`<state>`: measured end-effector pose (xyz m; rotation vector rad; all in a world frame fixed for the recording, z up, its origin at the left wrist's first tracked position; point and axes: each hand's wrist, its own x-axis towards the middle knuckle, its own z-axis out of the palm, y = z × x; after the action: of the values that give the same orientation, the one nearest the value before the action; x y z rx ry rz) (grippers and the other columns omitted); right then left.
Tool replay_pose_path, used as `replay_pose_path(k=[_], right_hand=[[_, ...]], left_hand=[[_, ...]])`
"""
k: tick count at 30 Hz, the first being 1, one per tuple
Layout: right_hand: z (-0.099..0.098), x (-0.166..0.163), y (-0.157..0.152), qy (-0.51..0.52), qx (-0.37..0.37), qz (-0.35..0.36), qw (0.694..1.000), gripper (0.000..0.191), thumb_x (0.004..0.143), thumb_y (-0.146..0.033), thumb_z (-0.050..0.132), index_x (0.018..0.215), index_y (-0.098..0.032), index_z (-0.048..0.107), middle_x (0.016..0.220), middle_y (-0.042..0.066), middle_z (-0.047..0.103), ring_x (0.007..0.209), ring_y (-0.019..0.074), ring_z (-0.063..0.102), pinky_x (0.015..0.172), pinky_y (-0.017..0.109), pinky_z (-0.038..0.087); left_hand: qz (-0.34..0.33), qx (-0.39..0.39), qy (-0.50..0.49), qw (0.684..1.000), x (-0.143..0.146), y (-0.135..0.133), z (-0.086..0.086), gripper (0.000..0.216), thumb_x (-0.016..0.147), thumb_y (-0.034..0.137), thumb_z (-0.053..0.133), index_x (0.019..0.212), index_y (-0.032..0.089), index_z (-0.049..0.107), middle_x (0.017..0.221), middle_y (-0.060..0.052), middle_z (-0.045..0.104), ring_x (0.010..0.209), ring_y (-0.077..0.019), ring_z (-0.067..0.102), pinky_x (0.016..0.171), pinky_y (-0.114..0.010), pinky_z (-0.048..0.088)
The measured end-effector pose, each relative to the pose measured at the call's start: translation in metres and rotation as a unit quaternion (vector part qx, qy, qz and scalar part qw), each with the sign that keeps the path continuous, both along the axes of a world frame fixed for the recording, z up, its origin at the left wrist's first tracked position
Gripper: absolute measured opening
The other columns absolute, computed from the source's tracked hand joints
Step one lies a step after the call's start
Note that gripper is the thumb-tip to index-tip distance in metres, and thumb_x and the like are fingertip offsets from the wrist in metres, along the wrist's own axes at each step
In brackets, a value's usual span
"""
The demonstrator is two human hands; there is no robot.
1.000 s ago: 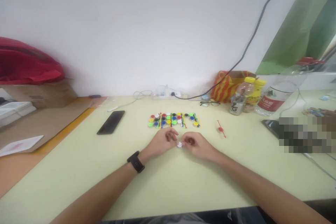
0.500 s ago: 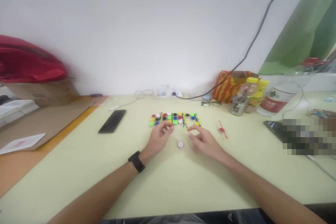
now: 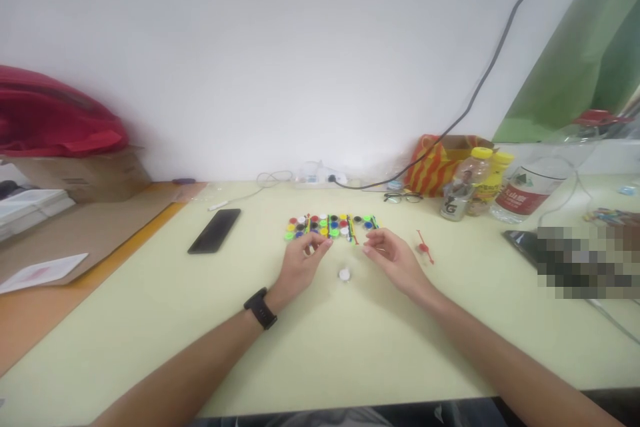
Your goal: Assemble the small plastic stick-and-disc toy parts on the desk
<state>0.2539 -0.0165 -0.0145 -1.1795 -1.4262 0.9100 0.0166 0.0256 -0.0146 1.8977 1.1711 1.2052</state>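
Observation:
A small white disc (image 3: 345, 274) sits on the table between my two hands, touched by neither. My left hand (image 3: 301, 265) hovers to its left with loosely curled fingers and thumb near the index finger; I see nothing held. On the other side, my right hand (image 3: 395, 261) has bent fingers, with a gap between thumb and index. Just beyond the hands lie rows of coloured round pieces (image 3: 334, 225), with thin coloured strips among them. My left fingers hide part of the nearest row. A red strip with a round middle (image 3: 423, 248) lies right of my right hand.
A black phone (image 3: 214, 231) lies to the left, and glasses (image 3: 403, 197) rest near the wall. Bottles (image 3: 463, 187) and a striped bag (image 3: 425, 163) stand at the back right. A cable (image 3: 465, 113) hangs down to a power strip (image 3: 315, 177).
My right hand has shifted slightly up and to the right, away from the white disc. My left thumb and index finger are closer together. The disc has barely moved and looks slightly tilted.

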Motion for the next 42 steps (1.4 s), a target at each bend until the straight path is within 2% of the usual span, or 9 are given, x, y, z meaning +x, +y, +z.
replay_pose_path(k=[3,10,13,16,19,27,42], right_hand=[[0.002,-0.002,-0.003,0.001,-0.002,0.006,1.0,0.048,0.087,-0.065,0.071,0.105,-0.02,0.063,0.113,0.011,0.067,0.111,0.0252,0.065,0.102,0.043,0.057],[0.005,-0.002,-0.008,-0.002,0.015,0.061,0.998,0.043,0.093,-0.06,0.067,0.113,-0.022,0.067,0.125,0.011,0.069,0.125,0.0264,0.063,0.113,0.045,0.052],[0.003,-0.002,-0.009,-0.052,0.036,0.083,0.995,0.043,0.096,-0.056,0.065,0.125,-0.024,0.066,0.135,0.01,0.066,0.131,0.0274,0.059,0.119,0.049,0.045],[0.0,-0.003,-0.011,-0.136,0.098,0.089,0.982,0.039,0.097,-0.045,0.066,0.132,-0.027,0.064,0.14,0.011,0.062,0.134,0.0286,0.056,0.119,0.052,0.043],[-0.001,-0.006,-0.013,-0.191,0.159,0.103,0.963,0.03,0.099,-0.034,0.062,0.128,-0.026,0.067,0.136,0.012,0.063,0.131,0.0284,0.057,0.115,0.05,0.045],[-0.002,-0.01,-0.015,-0.242,0.195,0.163,0.936,0.027,0.1,-0.025,0.059,0.125,-0.026,0.068,0.124,0.012,0.069,0.121,0.0288,0.059,0.107,0.051,0.048],[-0.003,-0.009,-0.016,-0.276,0.182,0.172,0.928,0.022,0.097,-0.019,0.061,0.115,-0.025,0.072,0.123,0.011,0.064,0.121,0.0278,0.054,0.105,0.048,0.048]], left_hand=[[0.015,0.003,-0.009,1.0,0.0,-0.001,0.001,0.035,0.098,0.047,0.062,0.077,0.02,0.063,0.077,0.0,0.066,0.072,-0.0161,0.056,0.065,-0.029,0.04],[0.005,-0.003,-0.012,1.0,0.001,-0.003,0.004,0.041,0.104,0.048,0.051,0.076,0.02,0.061,0.081,-0.002,0.068,0.078,-0.0171,0.063,0.07,-0.029,0.045],[0.002,-0.011,-0.014,1.0,0.001,-0.003,0.005,0.039,0.103,0.048,0.052,0.079,0.02,0.063,0.08,-0.002,0.068,0.077,-0.0175,0.064,0.071,-0.029,0.047],[-0.001,-0.014,-0.019,1.0,0.001,-0.003,0.005,0.035,0.101,0.046,0.054,0.083,0.02,0.065,0.079,-0.002,0.068,0.077,-0.0174,0.063,0.071,-0.028,0.048],[0.0,-0.012,-0.02,1.0,0.002,-0.003,0.005,0.031,0.101,0.045,0.055,0.085,0.02,0.065,0.081,-0.002,0.068,0.077,-0.0171,0.063,0.07,-0.028,0.047],[0.012,-0.025,-0.025,0.999,0.002,-0.001,-0.002,0.021,0.096,0.04,0.063,0.105,0.022,0.069,0.105,-0.005,0.074,0.082,-0.0176,0.064,0.065,-0.028,0.047],[-0.018,-0.034,-0.009,0.999,0.004,-0.003,0.0,0.017,0.093,0.036,0.065,0.098,0.021,0.07,0.096,-0.003,0.072,0.073,-0.015,0.059,0.062,-0.027,0.047]])
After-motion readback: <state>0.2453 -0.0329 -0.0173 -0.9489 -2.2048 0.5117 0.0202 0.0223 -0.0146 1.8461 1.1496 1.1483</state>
